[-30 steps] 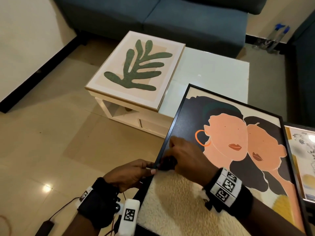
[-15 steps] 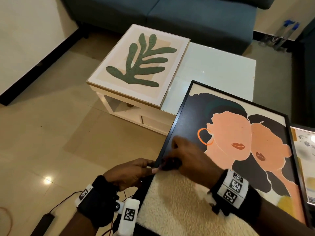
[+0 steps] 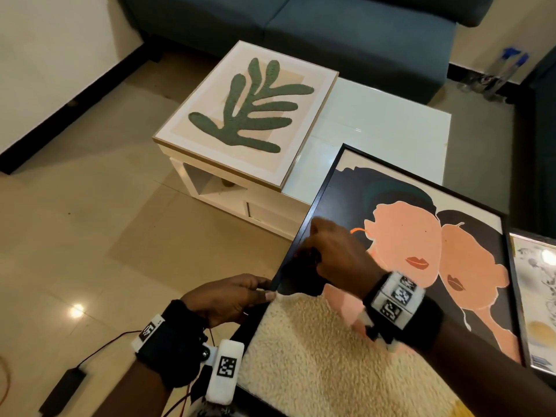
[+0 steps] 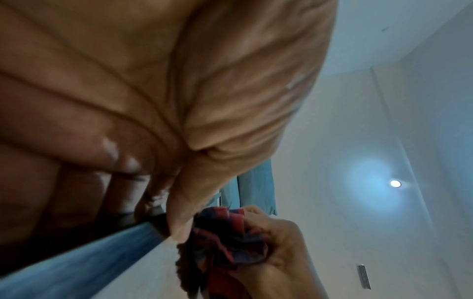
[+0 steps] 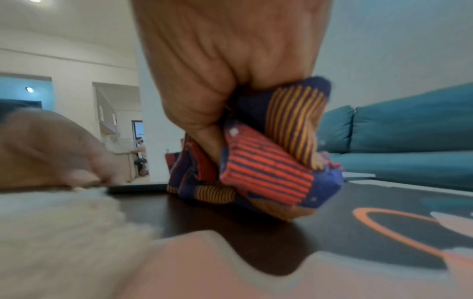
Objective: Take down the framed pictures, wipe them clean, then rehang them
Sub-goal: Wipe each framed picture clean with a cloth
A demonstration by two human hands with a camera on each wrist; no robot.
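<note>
Striped cloth, in blue, red and orange, was bunched inside the curled fingers of the right hand and pressed flat on the glass of the black-framed picture. That contact sat near the frame's left edge, at about nine o'clock on the picture. The left hand was placed just below it, at about eight o'clock, with its thumb on the face and its fingers curled under the black rim, so that the frame was pinched and steadied.

The picture was held tilted in front of the person, its upper corner over the white table. A woolly cream patch covered the lower part of the picture; it could not be told whether it belonged to the artwork. A second picture, the green leaf print, lay flat on the table at about eleven o'clock from the hands, and a third frame was partly seen at three o'clock. A blue sofa stood beyond.

Wiping appeared to be the step in hand. It would best be done with light, even pressure, in overlapping strokes carried from the left edge toward three o'clock, the corners included. The grip on the rim should be kept firm, since the tilted frame could slip or twist under the rubbing.
</note>
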